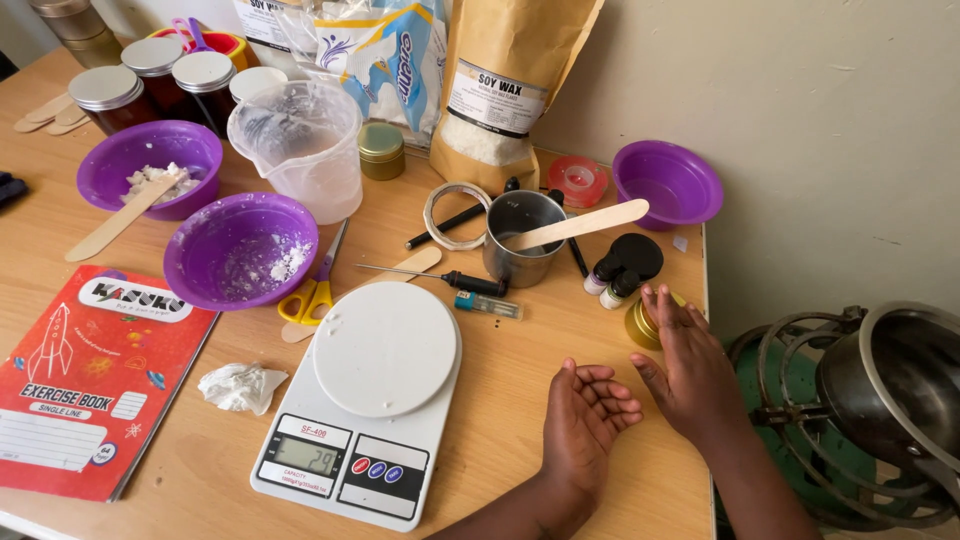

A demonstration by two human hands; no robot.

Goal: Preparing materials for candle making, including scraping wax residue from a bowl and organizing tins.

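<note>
**Both hands down by the gold tin, right edge of the surface**

Your right hand (692, 372) is palm-down with the fingers loosely spread, fingertips resting on top of the gold tin (642, 325) near the right edge of the surface (520, 380). It's not gripping anything, just touching the lid. Your left hand (585, 420) sits just beside it, palm-up and empty, fingers curled in a bit, resting on the wood.

Right above the tin there are two small bottles (610, 283) and a black lid (637, 254), all close together. A little further left is the metal cup (520, 240) with a wooden stick (585, 224) lying across its rim. A screwdriver (440, 277) lies in front of the cup.

Left of your hands is the white scale (375, 400), nothing on its plate, display lit. A crumpled tissue (240, 386) sits beside it, then a red exercise book (85, 380) at the near left corner.

Further back: yellow scissors (312, 295), a purple bowl (240, 250) with white crumbs, another purple bowl (150, 168) with a wooden spatula in it, and a third bowl (667, 183) at the far right by the wall. There's a clear jug (300, 148), a small second tin (381, 150), a brown wax bag (505, 85) and some jars (155, 80) at the back.

Off the surface to your right there's a metal pot (890, 380) on a stove ring.
</note>
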